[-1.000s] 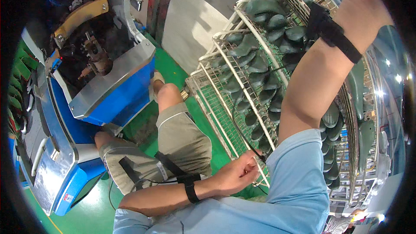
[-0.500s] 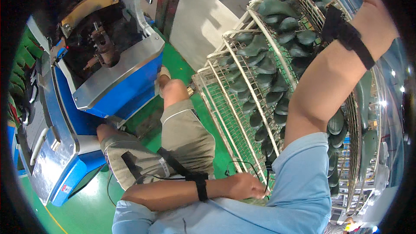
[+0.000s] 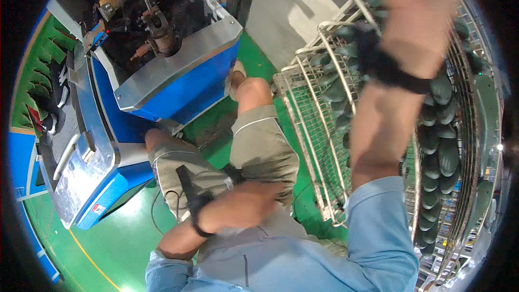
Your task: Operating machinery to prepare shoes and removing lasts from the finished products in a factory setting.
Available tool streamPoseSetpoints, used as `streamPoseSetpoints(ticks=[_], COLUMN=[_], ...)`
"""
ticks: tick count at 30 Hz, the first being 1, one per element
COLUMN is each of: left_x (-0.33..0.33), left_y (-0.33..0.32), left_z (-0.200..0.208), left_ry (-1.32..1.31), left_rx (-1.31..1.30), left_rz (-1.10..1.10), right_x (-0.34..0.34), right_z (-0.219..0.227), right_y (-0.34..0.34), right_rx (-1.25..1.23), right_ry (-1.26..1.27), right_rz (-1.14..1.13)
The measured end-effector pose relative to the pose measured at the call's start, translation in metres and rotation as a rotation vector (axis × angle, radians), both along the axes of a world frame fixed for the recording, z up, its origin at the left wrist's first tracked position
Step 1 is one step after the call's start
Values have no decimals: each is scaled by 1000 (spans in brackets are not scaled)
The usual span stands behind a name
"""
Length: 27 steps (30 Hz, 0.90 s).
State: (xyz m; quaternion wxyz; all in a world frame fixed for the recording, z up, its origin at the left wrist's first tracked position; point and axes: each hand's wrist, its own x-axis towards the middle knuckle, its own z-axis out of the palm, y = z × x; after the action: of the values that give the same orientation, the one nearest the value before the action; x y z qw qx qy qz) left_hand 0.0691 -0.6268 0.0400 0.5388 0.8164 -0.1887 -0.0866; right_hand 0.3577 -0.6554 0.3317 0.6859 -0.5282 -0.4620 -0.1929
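Shifted rightward in view vs. prev. frame: blue machine [image 3: 189, 89], approx. 10 o'clock. L hand [image 3: 243, 205], drawn leftward over the lap [image 3: 257, 159], 6 o'clock: fingers blurred, nothing seen held, spread can't be told. R hand [image 3: 419, 8], 2 o'clock, is raised over wire rack [image 3: 304, 124]; fingers cut off, opening & grip can't be told. Dark-green lasts [image 3: 447, 157] are racked approx. 3 o'clock. Step in hand, prob.: reach at rack; finger clearance among lasts is called for.

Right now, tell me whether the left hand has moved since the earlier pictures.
Yes: the left hand has moved to the person's left, away from the wire shoe-last rack.
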Motion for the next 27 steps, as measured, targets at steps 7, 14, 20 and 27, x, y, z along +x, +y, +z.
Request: streamPoseSetpoints(ticks=[7,14,20,27], left_x=[-86,-170,-196,-79], left_y=[162,299,494,660], left_z=[28,66,32,-19], left_ry=[269,380,444,80], left_rx=[-163,272,921,593], left_rz=[1353,1714,1647,1858], right_x=[-71,-126,-96,-90], right_z=[-285,-375,-376,-367], right_y=[67,2,9,11], right_rx=[-1398,-1683,-1623,-1383], right_ry=[-82,-330,-245,-156], right_rz=[173,355,358,195])
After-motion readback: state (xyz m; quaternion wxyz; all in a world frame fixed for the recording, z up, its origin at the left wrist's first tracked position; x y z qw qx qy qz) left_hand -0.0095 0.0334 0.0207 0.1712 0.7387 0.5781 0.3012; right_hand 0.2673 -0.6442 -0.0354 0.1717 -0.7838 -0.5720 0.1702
